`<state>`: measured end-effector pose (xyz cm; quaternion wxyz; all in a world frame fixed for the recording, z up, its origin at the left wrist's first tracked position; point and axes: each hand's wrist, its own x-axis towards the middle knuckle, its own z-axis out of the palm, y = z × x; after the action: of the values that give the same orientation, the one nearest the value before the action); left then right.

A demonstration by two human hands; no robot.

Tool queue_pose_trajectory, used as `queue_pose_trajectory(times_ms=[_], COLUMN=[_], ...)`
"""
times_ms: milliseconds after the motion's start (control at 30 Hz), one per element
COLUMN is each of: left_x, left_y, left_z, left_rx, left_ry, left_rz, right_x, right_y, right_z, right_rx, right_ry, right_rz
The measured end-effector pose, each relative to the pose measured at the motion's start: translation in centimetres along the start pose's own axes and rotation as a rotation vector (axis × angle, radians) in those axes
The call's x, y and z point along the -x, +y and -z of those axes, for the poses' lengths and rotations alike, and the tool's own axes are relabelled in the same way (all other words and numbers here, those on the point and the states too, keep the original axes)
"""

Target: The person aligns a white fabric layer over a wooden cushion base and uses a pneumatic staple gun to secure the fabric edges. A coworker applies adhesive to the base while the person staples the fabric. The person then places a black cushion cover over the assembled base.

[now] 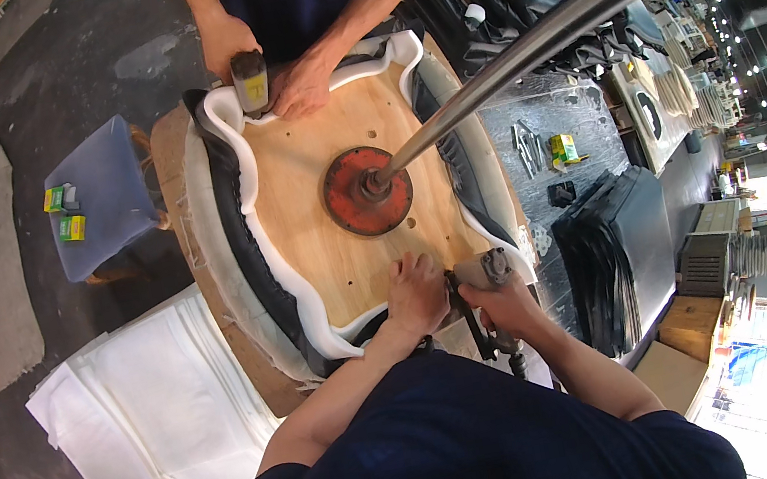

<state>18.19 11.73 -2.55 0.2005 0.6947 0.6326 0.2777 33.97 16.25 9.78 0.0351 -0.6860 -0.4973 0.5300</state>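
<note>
A wooden seat board (306, 202) lies underside up, framed by white foam (275, 247) and a black cover (252, 231). My left hand (417, 297) is closed on the black cover at the near edge, its fingers curled over the wood; the exact grip is partly hidden. In my right hand (506, 305) is a staple gun (482, 272), close beside the left hand at the near right corner. A red round pressing disc (365, 192) on a metal rod (526, 58) bears on the middle of the board.
Opposite me, a co-worker's hand (303, 89) presses the far edge while the other holds a second staple gun (252, 84). White sheets (147, 401) lie at left, near a blue-topped stool (100, 211) with small boxes. Black panels (619, 251) are stacked on the right.
</note>
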Motion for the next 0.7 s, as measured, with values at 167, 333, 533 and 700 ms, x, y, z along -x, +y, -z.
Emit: queue_pose_trajectory(times_ms=[167,333,533,700], left_x=[-0.5,1.3,5.3,5.6], left_y=[0.3,-0.1,-4.2,-5.8], left_z=[0.4,3.8,10.1,10.7], left_rx=[0.08,-0.052,-0.211,-0.152], left_ry=[0.03,-0.155,-0.43,-0.464], left_rz=[0.005,-0.017,-0.012,-0.071], right_x=[1.4,4.1,4.5,4.4], right_y=[0.8,4.4,5.3,5.0], right_z=[0.2,-1.9,-2.9,-3.0], right_rx=[-0.06,-0.132,-0.124,-0.129], right_ry=[0.014,0.147,0.241,0.259], right_rz=[0.107,0.16,0.204,0.2])
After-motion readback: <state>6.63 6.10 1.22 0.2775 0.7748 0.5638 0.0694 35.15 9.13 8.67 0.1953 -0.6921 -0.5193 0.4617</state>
